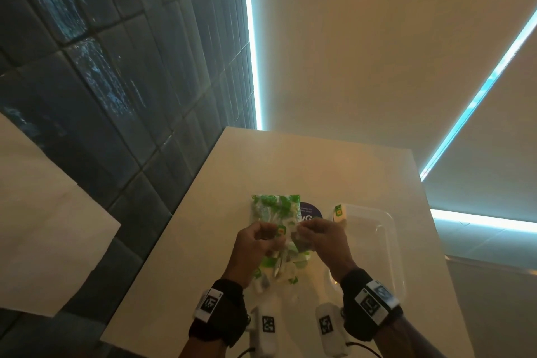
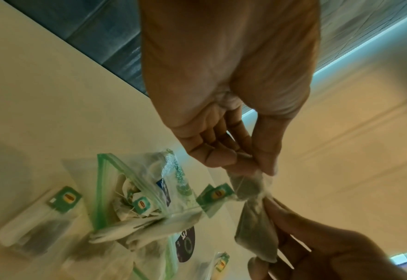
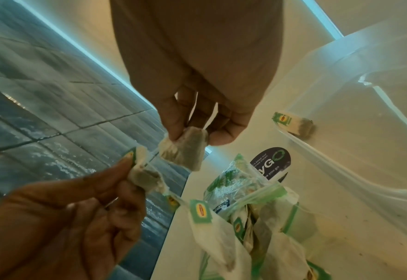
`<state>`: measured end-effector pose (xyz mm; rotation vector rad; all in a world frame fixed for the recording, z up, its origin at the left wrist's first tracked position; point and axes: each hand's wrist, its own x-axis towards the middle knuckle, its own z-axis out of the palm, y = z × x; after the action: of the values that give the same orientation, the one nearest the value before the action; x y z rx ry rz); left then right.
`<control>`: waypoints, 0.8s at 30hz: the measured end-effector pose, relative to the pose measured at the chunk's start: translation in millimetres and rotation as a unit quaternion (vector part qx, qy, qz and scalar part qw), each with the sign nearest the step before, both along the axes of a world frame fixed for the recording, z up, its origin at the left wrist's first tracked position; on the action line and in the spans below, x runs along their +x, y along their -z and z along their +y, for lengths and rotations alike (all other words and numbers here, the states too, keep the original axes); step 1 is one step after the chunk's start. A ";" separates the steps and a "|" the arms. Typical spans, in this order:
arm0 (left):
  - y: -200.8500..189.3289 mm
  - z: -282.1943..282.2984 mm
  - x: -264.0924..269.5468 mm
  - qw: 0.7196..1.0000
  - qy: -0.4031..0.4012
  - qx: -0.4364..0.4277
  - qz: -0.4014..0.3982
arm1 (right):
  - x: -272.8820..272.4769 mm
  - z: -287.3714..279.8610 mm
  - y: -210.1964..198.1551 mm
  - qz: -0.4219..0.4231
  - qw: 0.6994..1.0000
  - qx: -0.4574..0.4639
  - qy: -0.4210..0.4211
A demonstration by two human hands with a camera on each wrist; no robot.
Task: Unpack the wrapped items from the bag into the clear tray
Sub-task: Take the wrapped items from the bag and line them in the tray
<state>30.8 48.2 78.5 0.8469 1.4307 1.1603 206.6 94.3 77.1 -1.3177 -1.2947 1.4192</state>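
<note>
Now your left hand (image 1: 255,241) pinches one tea bag (image 3: 147,175) and your right hand (image 1: 321,238) pinches another tea bag (image 3: 185,149); both grips are closed, just above the zip bag (image 1: 276,229). More tea bags fill that zip bag on the pale surface (image 1: 334,171). One more tea bag (image 1: 339,212) lies in the far left corner of the clear tray (image 1: 389,235), right of the zip bag.
</note>
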 end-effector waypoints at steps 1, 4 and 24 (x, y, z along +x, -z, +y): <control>-0.8 -0.1 0.1 1.000 0.003 -0.001 0.002 | -0.7 -0.2 1.1 -0.019 1.000 0.022 0.006; -1.4 0.9 -1.7 1.000 0.003 -0.019 -0.007 | -2.7 -1.9 0.7 -0.065 0.995 0.079 0.009; 1.4 -2.1 -3.0 0.995 0.039 -0.003 0.089 | -10.0 -2.6 -14.4 0.106 0.992 -0.058 -0.035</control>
<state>27.7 46.1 77.1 1.0139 1.5290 1.0429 196.5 91.6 91.5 -1.1701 -1.1409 1.6562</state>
